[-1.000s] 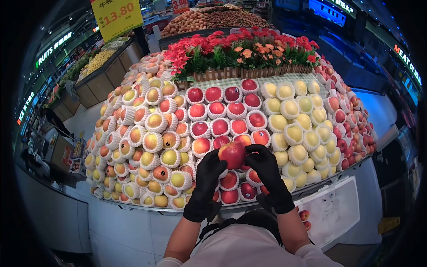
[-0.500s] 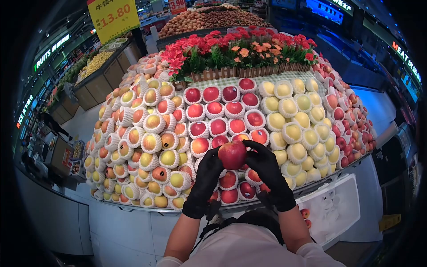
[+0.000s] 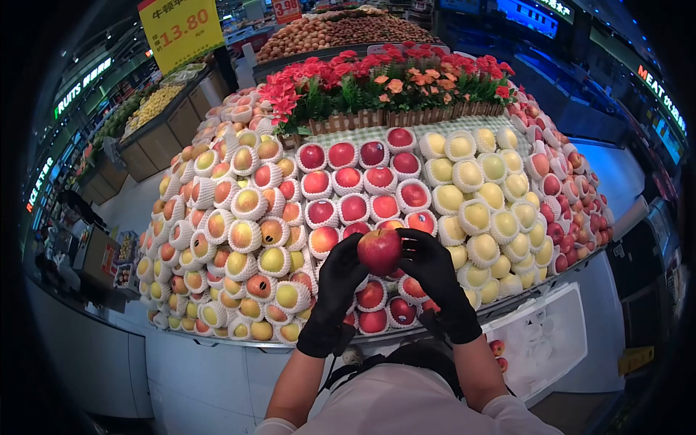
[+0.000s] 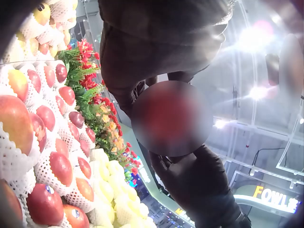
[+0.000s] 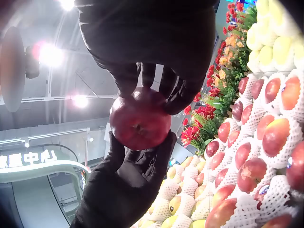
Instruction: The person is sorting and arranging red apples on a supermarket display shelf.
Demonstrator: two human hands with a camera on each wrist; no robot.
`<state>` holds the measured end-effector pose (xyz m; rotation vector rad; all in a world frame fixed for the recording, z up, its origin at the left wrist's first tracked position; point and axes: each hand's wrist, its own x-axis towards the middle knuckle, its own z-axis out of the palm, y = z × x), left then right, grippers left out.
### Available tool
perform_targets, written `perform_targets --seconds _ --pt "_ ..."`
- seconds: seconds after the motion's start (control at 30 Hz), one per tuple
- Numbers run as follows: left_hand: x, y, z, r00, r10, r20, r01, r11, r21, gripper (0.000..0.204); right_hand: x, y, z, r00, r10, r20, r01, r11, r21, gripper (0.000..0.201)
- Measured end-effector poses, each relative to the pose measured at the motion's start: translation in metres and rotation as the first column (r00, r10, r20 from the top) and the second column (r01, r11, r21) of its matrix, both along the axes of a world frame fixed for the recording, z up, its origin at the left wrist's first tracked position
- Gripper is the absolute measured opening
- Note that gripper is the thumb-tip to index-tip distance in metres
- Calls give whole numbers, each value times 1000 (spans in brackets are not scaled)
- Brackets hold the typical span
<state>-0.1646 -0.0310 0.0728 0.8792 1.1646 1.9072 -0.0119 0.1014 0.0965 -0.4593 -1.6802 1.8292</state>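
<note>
A red apple without a foam net (image 3: 379,251) is held up between two black-gloved hands, above rows of netted red apples (image 3: 354,207). The left hand (image 3: 338,278) grips its left side and the right hand (image 3: 433,271) its right side, fingers curved against the skin. In the left wrist view the held apple (image 4: 172,118) is blurred, with the left hand (image 4: 161,42) above and the right hand (image 4: 197,183) below. The right wrist view shows the apple's dimpled end (image 5: 140,127) between the right hand (image 5: 147,42) and left hand (image 5: 126,185).
Netted yellow fruit (image 3: 481,215) lies right of the red rows, mixed red-yellow fruit (image 3: 246,233) to the left. Red and orange flowers (image 3: 391,83) stand behind a small wooden fence. A white bin (image 3: 565,341) with a few apples is at lower right.
The apple has turned between the fingers, and its stem end now shows on top. Both hands keep holding it in nearly the same place.
</note>
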Motion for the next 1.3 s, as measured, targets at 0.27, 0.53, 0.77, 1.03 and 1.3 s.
perform_targets --seconds 0.27,0.53,0.77,1.03,1.3 --pt "10 5 0 996 -50 77 51 999 -13 50 11 6 -1 1000 30 1 -30 998 -52 54" --pt "8 7 4 989 -13 -150 15 1000 14 50 18 6 -5 999 -5 -36 3 999 -52 55" --pt "6 7 1 989 -20 -147 22 1000 13 49 17 6 4 999 40 21 -38 997 -68 56" --pt "8 6 8 992 10 -128 -20 997 -74 42 20 9 -5 995 31 91 -28 999 -37 55" --pt "9 12 5 1000 -13 -12 10 979 -201 34 15 13 -13 996 93 8 -90 979 -185 40"
